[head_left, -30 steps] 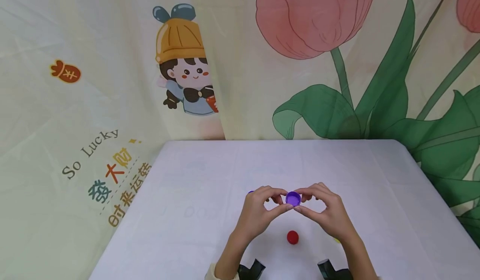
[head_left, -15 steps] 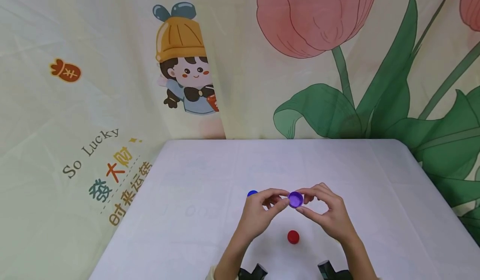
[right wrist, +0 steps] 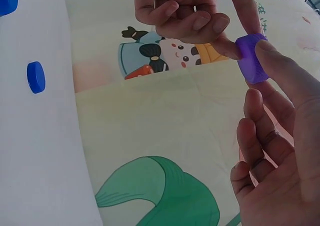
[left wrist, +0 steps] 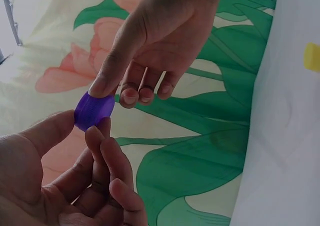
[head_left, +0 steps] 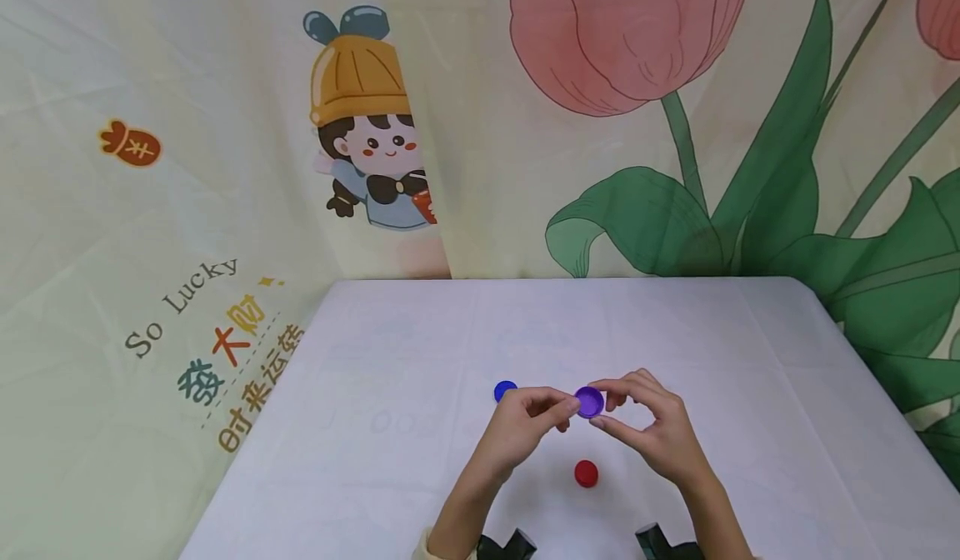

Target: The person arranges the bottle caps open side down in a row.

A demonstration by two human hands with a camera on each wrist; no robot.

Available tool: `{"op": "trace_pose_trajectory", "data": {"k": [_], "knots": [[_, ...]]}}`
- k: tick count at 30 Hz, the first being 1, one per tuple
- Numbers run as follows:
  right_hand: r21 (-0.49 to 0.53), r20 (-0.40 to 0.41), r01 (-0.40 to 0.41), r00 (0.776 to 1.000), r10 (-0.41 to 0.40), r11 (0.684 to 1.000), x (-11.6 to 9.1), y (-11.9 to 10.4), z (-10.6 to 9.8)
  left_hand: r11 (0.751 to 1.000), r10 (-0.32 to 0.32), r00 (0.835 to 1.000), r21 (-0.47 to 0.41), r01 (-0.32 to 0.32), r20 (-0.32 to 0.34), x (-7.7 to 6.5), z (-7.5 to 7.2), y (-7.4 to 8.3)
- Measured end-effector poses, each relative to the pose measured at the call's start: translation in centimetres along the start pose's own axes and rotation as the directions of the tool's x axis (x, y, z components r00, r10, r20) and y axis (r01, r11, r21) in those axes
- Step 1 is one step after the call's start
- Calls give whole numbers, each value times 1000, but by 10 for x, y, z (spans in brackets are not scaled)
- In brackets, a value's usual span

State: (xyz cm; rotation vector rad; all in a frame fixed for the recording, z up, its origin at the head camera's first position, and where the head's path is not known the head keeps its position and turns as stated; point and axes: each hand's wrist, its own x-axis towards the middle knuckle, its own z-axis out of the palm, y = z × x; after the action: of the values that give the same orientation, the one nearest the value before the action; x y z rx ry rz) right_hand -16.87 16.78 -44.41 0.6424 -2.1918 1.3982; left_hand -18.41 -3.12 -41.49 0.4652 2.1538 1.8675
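A purple bottle cap [head_left: 589, 402] with ribbed sides is held up over the white table, its hollow side facing the head camera. My left hand [head_left: 525, 428] pinches its left edge between thumb and fingers. On the opposite side, my right hand [head_left: 654, 427] grips the cap with thumb and index finger, its other fingers loosely bent. In the left wrist view the purple cap [left wrist: 94, 110] sits between both hands' fingertips. From the right wrist, the ribbed side of the purple cap [right wrist: 252, 58] shows, with the right thumb against it.
A blue cap [head_left: 505, 390] lies behind the left hand, and a red cap [head_left: 587, 473] lies nearer, between the forearms. The left wrist view shows a yellow object [left wrist: 312, 57]; the right wrist view has another blue object [right wrist: 7, 0]. A printed cloth [head_left: 480, 127] hangs behind the table.
My left hand has sunk slightly and its fingers have drawn closer to the thumb at the cap's edge. More of the blue cap shows behind it. The right hand stays almost in place.
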Motion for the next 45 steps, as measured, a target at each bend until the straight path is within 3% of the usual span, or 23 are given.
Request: {"op": "trace_pose_trajectory", "data": {"k": [8,14,22,32,35,37,42,45], "knots": [[-29,20,-42,999,43,999,-3,5,3,999,-4,999,37,6,-41,-2,1,5],[-55,11,-71,997,72,996,-3,5,6,986,57,991,163,-37,-119,-1,3,-4],[-67,-16,-158,987,157,985,2,-23,5,916,243,959,359,-177,-147,0,4,-15],[-20,-14,-167,986,167,986,0,-19,5,829,396,914,461,-316,-86,0,5,-19],[-8,-15,-161,987,161,987,-1,-17,5,790,443,894,499,-356,-64,0,5,-20],[1,-12,-152,988,152,988,-1,-16,5,747,485,874,540,-387,-45,0,5,-21],[25,33,-178,984,177,984,-6,2,6,589,614,789,663,-462,4,1,4,-24],[35,72,-218,974,215,975,-11,17,7,510,663,748,711,-484,34,2,4,-26]]}}
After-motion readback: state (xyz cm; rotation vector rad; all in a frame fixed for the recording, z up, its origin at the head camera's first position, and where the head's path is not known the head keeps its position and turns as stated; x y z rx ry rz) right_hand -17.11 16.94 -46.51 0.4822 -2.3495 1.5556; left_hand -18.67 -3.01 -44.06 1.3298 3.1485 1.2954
